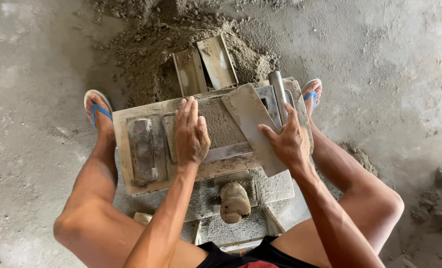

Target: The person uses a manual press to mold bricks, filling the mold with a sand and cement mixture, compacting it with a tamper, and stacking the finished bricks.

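Left hand (191, 134) flat, released, pressing the mix (223, 124) mid-frame; right hand (288, 141) grasping the board (248, 124). If the board tilts, mix could spill off the mould (146, 149).

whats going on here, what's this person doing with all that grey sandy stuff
A seated person leans over a wooden mould box set on a low block stand. The left hand presses flat on the grey sandy mix packed in the mould. The right hand holds a flat board tilted against the mould's edge, beside a metal pipe handle. A heap of the same mix lies on the floor in front, with two flat boards stuck in it. Both feet wear blue sandals.
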